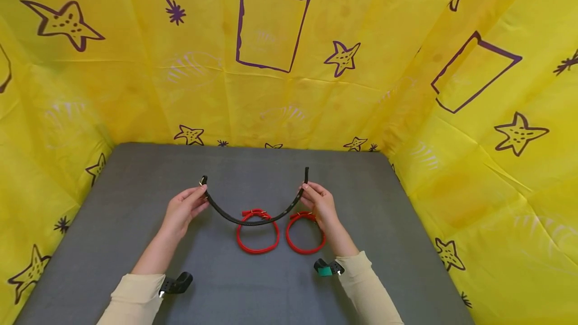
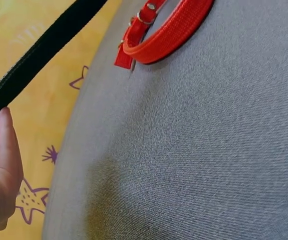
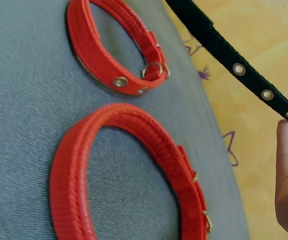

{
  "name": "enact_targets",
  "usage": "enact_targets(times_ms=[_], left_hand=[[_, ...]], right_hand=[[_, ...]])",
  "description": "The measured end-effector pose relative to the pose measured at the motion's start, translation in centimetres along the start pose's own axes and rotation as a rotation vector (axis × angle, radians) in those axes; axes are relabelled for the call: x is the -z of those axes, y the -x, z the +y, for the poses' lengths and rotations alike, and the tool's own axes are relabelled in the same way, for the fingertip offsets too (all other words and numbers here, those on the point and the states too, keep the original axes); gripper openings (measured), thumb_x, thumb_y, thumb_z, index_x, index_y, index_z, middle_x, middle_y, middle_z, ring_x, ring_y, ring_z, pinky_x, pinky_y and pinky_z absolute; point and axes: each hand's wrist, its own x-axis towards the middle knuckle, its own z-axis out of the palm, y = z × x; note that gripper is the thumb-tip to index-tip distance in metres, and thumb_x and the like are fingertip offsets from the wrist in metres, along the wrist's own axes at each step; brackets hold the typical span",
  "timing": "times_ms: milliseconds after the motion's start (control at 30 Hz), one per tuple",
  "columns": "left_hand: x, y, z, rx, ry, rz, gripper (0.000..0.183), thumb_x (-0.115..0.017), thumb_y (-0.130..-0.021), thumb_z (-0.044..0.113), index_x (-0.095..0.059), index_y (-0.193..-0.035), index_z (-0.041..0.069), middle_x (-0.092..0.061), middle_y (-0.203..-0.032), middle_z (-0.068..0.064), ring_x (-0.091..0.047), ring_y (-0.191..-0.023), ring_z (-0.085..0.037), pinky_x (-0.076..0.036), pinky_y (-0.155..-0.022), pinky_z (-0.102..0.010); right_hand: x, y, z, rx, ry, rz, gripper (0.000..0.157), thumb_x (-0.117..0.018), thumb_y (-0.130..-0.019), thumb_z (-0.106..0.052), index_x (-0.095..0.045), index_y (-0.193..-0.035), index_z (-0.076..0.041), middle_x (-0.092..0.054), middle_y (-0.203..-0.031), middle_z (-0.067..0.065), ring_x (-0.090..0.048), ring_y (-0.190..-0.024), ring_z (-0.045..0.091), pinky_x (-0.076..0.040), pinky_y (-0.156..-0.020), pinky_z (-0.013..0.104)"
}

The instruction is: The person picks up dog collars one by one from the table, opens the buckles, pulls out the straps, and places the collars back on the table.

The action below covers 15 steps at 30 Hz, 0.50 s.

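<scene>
A black collar (image 1: 253, 222) with metal eyelets hangs unbuckled in a downward curve between my two hands. My left hand (image 1: 182, 208) pinches its buckle end, and my right hand (image 1: 321, 204) pinches the other end, whose tip points up past the fingers. Below it, two red collars stand on the grey surface, each closed into a ring: one red collar (image 1: 257, 251) at left, the other red collar (image 1: 305, 251) at right, near my right wrist. In the right wrist view, the eyelets of the black collar (image 3: 253, 82) show clearly. Neither hand touches the red collars.
The grey cloth-covered table (image 1: 253, 285) stretches around the collars. A yellow curtain (image 1: 135, 89) with purple stars and frames encloses it at the back and both sides. Each wrist wears a black strap (image 1: 177, 283).
</scene>
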Motion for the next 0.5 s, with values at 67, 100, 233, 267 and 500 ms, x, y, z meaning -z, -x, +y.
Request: enact_targets(times_ms=[67, 100, 233, 267, 500], left_hand=[[0.1, -0.4, 0.1, 0.013, 0.034, 0.012, 0.012, -0.070, -0.092, 0.018, -0.071, -0.080, 0.016, -0.070, -0.082, 0.005, -0.068, -0.075, -0.008, -0.055, -0.083, -0.029], [0.2, -0.6, 0.1, 0.019, 0.048, 0.016, 0.012, -0.070, -0.091, 0.018, -0.071, -0.080, 0.016, -0.070, -0.082, 0.005, -0.068, -0.075, -0.008, -0.055, -0.083, -0.029], [0.5, -1.3, 0.1, 0.040, 0.093, 0.025, 0.014, -0.070, -0.091, 0.016, -0.072, -0.078, 0.015, -0.070, -0.080, 0.003, -0.068, -0.073, -0.010, -0.055, -0.081, -0.028], [0.6, -1.5, 0.2, 0.046, 0.104, 0.026, 0.015, -0.069, -0.092, 0.015, -0.072, -0.077, 0.014, -0.069, -0.080, 0.002, -0.068, -0.073, -0.010, -0.056, -0.080, -0.028], [0.9, -2.4, 0.6, 0.101, 0.203, 0.048, 0.014, -0.067, -0.093, 0.011, -0.072, -0.080, 0.011, -0.068, -0.076, -0.002, -0.068, -0.071, -0.013, -0.056, -0.079, -0.027]], right_hand=[[0.2, -0.4, -0.1, -0.005, -0.002, 0.009, 0.005, -0.064, -0.093, -0.002, -0.066, -0.097, -0.005, -0.072, -0.099, 0.014, -0.071, -0.080, 0.016, -0.058, -0.076, 0.033], [0.3, -0.6, 0.0, -0.010, -0.006, 0.015, 0.004, -0.064, -0.093, -0.003, -0.066, -0.096, -0.005, -0.072, -0.101, 0.015, -0.071, -0.081, 0.016, -0.057, -0.077, 0.034], [0.8, -1.4, 0.0, -0.022, -0.013, 0.043, 0.005, -0.065, -0.092, -0.003, -0.064, -0.097, -0.004, -0.072, -0.098, 0.012, -0.071, -0.080, 0.016, -0.057, -0.078, 0.034], [0.9, -1.6, 0.0, -0.027, -0.017, 0.050, 0.005, -0.065, -0.092, -0.003, -0.064, -0.097, -0.004, -0.072, -0.096, 0.011, -0.071, -0.079, 0.015, -0.057, -0.077, 0.033], [1.2, -2.9, 0.2, -0.041, -0.019, 0.078, 0.022, -0.064, -0.094, -0.005, -0.058, -0.112, 0.005, -0.071, -0.091, 0.006, -0.069, -0.077, 0.013, -0.057, -0.076, 0.029]])
